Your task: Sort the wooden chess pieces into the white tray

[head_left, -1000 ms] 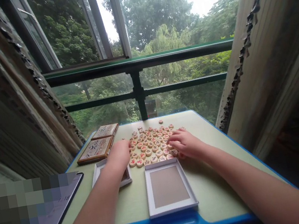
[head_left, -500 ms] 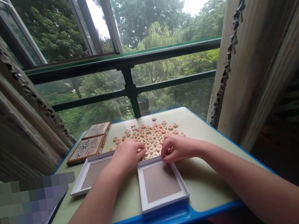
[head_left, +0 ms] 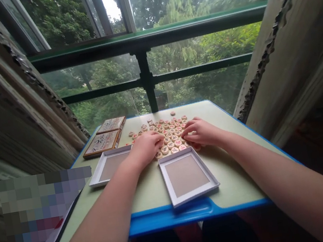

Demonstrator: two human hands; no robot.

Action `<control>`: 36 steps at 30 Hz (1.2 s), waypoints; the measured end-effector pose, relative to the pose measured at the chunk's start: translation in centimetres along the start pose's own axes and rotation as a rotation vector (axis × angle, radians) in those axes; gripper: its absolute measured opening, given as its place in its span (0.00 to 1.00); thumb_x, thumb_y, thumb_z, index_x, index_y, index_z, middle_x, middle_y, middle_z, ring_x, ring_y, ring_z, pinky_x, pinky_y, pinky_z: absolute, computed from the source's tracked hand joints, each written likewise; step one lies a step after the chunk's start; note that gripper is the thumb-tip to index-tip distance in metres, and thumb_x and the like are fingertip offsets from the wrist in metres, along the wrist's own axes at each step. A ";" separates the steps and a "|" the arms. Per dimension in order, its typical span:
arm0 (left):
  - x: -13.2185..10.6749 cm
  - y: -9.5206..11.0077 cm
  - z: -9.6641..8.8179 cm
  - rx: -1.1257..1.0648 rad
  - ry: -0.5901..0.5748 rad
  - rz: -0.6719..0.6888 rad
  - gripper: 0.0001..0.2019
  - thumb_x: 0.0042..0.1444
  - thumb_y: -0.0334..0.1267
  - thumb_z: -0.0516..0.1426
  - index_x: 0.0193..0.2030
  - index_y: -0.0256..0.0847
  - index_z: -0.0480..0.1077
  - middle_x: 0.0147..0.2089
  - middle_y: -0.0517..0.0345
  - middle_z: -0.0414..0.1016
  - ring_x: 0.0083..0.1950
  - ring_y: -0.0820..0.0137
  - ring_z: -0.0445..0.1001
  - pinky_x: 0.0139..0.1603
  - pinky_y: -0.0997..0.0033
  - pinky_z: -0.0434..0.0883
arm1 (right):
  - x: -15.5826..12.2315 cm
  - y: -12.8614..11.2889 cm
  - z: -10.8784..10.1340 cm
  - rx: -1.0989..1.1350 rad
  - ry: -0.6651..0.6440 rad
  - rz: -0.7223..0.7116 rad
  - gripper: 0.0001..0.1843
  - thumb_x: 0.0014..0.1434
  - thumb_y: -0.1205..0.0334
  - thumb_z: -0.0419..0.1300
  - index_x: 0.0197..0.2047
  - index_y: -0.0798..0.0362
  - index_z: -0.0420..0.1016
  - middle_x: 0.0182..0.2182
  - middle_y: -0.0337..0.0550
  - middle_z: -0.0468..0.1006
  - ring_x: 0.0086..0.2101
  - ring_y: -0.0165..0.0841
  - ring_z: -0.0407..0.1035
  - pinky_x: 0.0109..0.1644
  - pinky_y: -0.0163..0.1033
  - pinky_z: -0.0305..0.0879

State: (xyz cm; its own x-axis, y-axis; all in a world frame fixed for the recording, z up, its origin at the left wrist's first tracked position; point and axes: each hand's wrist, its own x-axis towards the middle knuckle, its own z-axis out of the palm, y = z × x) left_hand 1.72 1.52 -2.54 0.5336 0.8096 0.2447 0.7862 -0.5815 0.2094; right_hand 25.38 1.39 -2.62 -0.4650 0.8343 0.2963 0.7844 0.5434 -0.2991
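Observation:
Round wooden Chinese chess pieces (head_left: 172,138) with red and black characters lie crowded together on a pale green table. My left hand (head_left: 148,144) rests against the left side of the cluster, its fingers bent and a little apart, touching pieces at its tips. On the opposite side, my right hand (head_left: 201,131) has its fingers spread over the right edge of the pieces and hides some of them. Just in front of the cluster sits a shallow white box tray (head_left: 167,182) with a grey-brown bottom, turned slightly askew. Neither hand is visibly lifting a piece.
A second white box part (head_left: 95,177) lies left, partly behind my left forearm. Two printed box lids (head_left: 101,142) stand beyond it. A blurred-out device (head_left: 59,212) is at the table's left edge. The table has a blue rim (head_left: 171,217); curtains and a railed window surround it.
My right hand has left the white tray's far corner and moved to the right side of the pieces. The tray is turned a little. The camera has tilted down.

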 end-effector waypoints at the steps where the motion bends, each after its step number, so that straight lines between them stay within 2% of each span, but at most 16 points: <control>1: 0.0 0.0 0.0 0.002 -0.022 0.020 0.15 0.59 0.42 0.49 0.45 0.45 0.75 0.50 0.57 0.74 0.51 0.65 0.69 0.56 0.66 0.64 | 0.0 -0.1 0.0 0.008 -0.006 0.004 0.11 0.54 0.63 0.57 0.35 0.49 0.81 0.37 0.43 0.77 0.39 0.36 0.65 0.51 0.43 0.56; 5: -0.1 -0.2 0.0 -0.021 -0.073 0.036 0.17 0.59 0.44 0.48 0.46 0.43 0.75 0.52 0.57 0.74 0.53 0.65 0.68 0.58 0.66 0.62 | 0.1 -0.1 0.0 0.001 0.008 0.014 0.11 0.53 0.61 0.57 0.35 0.49 0.81 0.37 0.44 0.76 0.39 0.36 0.66 0.51 0.44 0.56; 8: 0.1 -0.5 0.3 -0.037 -0.039 0.002 0.15 0.58 0.41 0.49 0.45 0.43 0.74 0.48 0.56 0.75 0.50 0.66 0.70 0.56 0.68 0.65 | 0.1 0.1 0.3 -0.020 0.020 0.017 0.11 0.53 0.59 0.58 0.37 0.49 0.81 0.39 0.45 0.75 0.40 0.38 0.65 0.50 0.45 0.57; 12: 0.3 -0.5 0.4 0.015 0.021 -0.068 0.15 0.59 0.39 0.47 0.43 0.41 0.74 0.49 0.54 0.75 0.51 0.66 0.70 0.56 0.68 0.64 | 0.0 -0.2 0.0 -0.011 0.025 -0.006 0.09 0.53 0.60 0.58 0.31 0.51 0.80 0.34 0.44 0.76 0.38 0.37 0.65 0.50 0.45 0.57; 14: 0.2 -0.4 0.2 0.064 0.015 -0.130 0.17 0.61 0.40 0.45 0.44 0.40 0.74 0.50 0.52 0.74 0.53 0.65 0.69 0.58 0.66 0.63 | -0.2 -0.6 -0.3 0.021 0.021 -0.006 0.09 0.53 0.60 0.59 0.31 0.52 0.80 0.34 0.44 0.76 0.39 0.37 0.65 0.50 0.44 0.57; 18: 0.0 -0.3 -0.1 0.110 -0.048 -0.179 0.19 0.61 0.41 0.44 0.47 0.37 0.72 0.52 0.47 0.73 0.53 0.62 0.69 0.57 0.63 0.63 | -0.7 -1.8 -1.1 0.106 -0.083 -0.068 0.11 0.50 0.55 0.61 0.34 0.51 0.80 0.35 0.45 0.75 0.41 0.38 0.65 0.48 0.43 0.59; 22: 0.1 -0.7 0.1 0.077 -0.051 -0.184 0.18 0.61 0.40 0.44 0.48 0.39 0.71 0.52 0.49 0.73 0.52 0.63 0.70 0.54 0.66 0.65 | -0.9 -3.0 -1.3 0.129 -0.179 -0.113 0.06 0.49 0.60 0.61 0.27 0.52 0.78 0.28 0.40 0.75 0.33 0.33 0.66 0.44 0.40 0.61; 25: 0.5 -1.1 0.7 0.078 -0.013 -0.172 0.21 0.62 0.40 0.43 0.57 0.39 0.66 0.61 0.49 0.64 0.62 0.61 0.61 0.61 0.63 0.58 | -0.9 -3.7 -1.1 0.110 -0.163 -0.123 0.03 0.48 0.66 0.61 0.25 0.53 0.77 0.25 0.38 0.75 0.30 0.31 0.65 0.41 0.39 0.61; 28: 1.0 -1.3 1.1 0.070 -0.048 -0.174 0.24 0.62 0.45 0.42 0.62 0.41 0.60 0.66 0.51 0.57 0.67 0.57 0.53 0.64 0.55 0.52 | -0.9 -4.2 -0.9 0.089 -0.140 -0.146 0.04 0.48 0.68 0.61 0.24 0.53 0.76 0.23 0.38 0.75 0.29 0.31 0.65 0.40 0.37 0.60; 31: 1.4 -1.3 1.1 0.083 -0.093 -0.163 0.24 0.62 0.47 0.42 0.60 0.39 0.62 0.64 0.49 0.60 0.64 0.57 0.57 0.63 0.55 0.54 | -1.0 -4.4 -0.8 0.087 -0.127 -0.166 0.04 0.48 0.68 0.62 0.23 0.54 0.75 0.22 0.38 0.74 0.30 0.31 0.64 0.38 0.36 0.60; 34: 1.3 -1.0 0.9 0.126 -0.050 -0.177 0.23 0.62 0.45 0.42 0.58 0.38 0.63 0.59 0.46 0.66 0.60 0.57 0.62 0.60 0.57 0.58 | -1.0 -4.3 -0.7 0.108 -0.127 -0.174 0.04 0.49 0.68 0.62 0.23 0.55 0.75 0.23 0.38 0.74 0.29 0.30 0.64 0.38 0.35 0.60; 36: 1.1 -0.7 0.8 0.137 -0.012 -0.200 0.25 0.61 0.46 0.42 0.61 0.37 0.60 0.60 0.45 0.65 0.61 0.57 0.61 0.60 0.56 0.58 | -0.9 -4.3 -0.6 0.123 -0.134 -0.171 0.04 0.49 0.68 0.61 0.24 0.55 0.75 0.23 0.39 0.74 0.29 0.30 0.64 0.38 0.35 0.60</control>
State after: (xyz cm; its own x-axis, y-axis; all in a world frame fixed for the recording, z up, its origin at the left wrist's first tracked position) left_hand 2.03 2.92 -3.21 0.3664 0.9088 0.1999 0.9110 -0.3940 0.1215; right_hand 22.71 -1.78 -1.02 -0.6433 0.7298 0.2314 0.6377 0.6781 -0.3655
